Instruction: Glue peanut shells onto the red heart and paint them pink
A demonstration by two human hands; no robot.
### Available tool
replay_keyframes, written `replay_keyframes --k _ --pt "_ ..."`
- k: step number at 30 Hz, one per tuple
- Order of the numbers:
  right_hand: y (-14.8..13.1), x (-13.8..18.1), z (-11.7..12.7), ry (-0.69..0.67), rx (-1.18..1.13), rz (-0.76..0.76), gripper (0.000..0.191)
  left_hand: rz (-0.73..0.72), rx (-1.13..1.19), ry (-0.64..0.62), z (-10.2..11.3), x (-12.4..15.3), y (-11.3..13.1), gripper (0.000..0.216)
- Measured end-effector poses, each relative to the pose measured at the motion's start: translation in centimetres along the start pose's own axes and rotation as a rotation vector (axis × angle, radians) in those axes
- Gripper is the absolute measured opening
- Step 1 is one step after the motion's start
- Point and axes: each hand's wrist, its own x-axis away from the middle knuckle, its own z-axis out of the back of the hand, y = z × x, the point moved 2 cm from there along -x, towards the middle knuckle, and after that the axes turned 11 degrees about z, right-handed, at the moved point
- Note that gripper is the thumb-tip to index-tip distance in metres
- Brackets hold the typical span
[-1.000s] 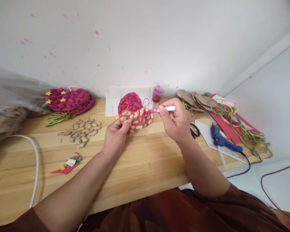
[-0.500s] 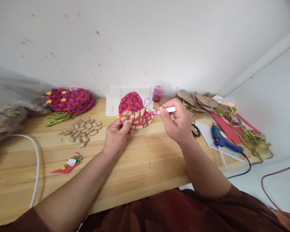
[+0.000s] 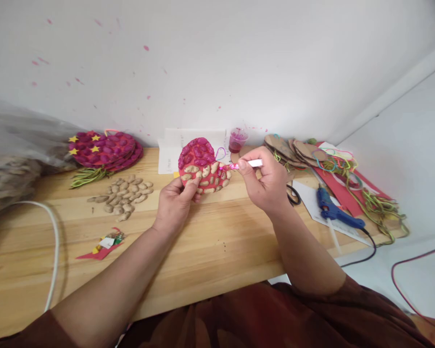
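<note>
My left hand (image 3: 176, 203) pinches the lower left edge of a red peanut-covered craft piece (image 3: 196, 153), with the thumb on its front. Its upper peanuts are coated in purple-pink paint, while the lower ones are bare tan shells. Between the thumb and fingers of my right hand (image 3: 263, 181) is a white-handled paintbrush (image 3: 252, 164). The brush's pink-stained tip meets the right side of the craft piece, at the peanuts there. A purple loop of cord (image 3: 221, 153) stands out from the piece's upper right. Behind it is a clear plastic cup (image 3: 238, 140) with purple-pink paint.
Loose peanuts (image 3: 126, 193) and paper scraps (image 3: 105, 245) lie at left, near painted peanut pieces with yellow stars (image 3: 103, 149) and a bag of peanuts (image 3: 10, 179). At right are cardboard shapes (image 3: 288, 150), a blue glue gun (image 3: 335, 212) with its cord, scissors (image 3: 294, 195) and green yarn (image 3: 380, 208).
The brush and my right hand have shifted very slightly upward, and the brush lies a little flatter. My left hand and the craft piece have hardly moved.
</note>
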Motion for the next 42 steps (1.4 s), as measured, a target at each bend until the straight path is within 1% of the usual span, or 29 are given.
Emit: replay_keyframes --k 3,8,13,17,19,22,26,29,32,38,42 --pt "0.0 0.0 0.0 -0.003 0.002 0.000 0.018 0.015 0.022 0.000 0.0 -0.1 0.0 0.032" --pt "0.1 0.0 0.0 0.044 -0.009 -0.010 0.017 0.027 0.052 -0.005 -0.1 -0.1 0.0 0.032" --pt "0.1 0.0 -0.1 0.008 -0.028 0.010 0.015 0.068 0.100 -0.004 -0.2 -0.1 0.2 0.035" --pt "0.3 0.2 -0.1 0.048 -0.078 -0.016 0.013 0.088 0.149 -0.030 -0.3 -0.1 0.3 0.035" --pt "0.5 0.2 -0.1 0.047 -0.090 -0.031 0.014 0.096 0.164 -0.041 -0.3 -0.1 0.3 0.036" --pt "0.6 0.2 -0.1 0.031 -0.061 -0.041 0.017 0.092 0.181 -0.037 -0.3 -0.1 0.3 0.036" --pt "0.7 0.2 0.0 0.060 -0.083 -0.063 0.018 0.083 0.186 -0.035 -0.3 -0.1 0.3 0.036" --pt "0.7 0.3 -0.2 0.054 -0.134 -0.060 0.016 0.089 0.184 -0.042 -0.3 -0.1 0.3 0.036" --pt "0.8 0.4 -0.3 0.042 -0.120 -0.055 0.016 0.103 0.215 -0.033 -0.4 -0.1 0.4 0.037" --pt "1.1 0.5 -0.4 0.087 -0.121 -0.069 0.016 0.150 0.275 -0.033 -0.6 -0.1 0.6 0.040" --pt "0.8 0.6 -0.5 0.066 -0.143 -0.056 0.013 0.176 0.325 -0.041 -0.4 -0.3 0.5 0.042"
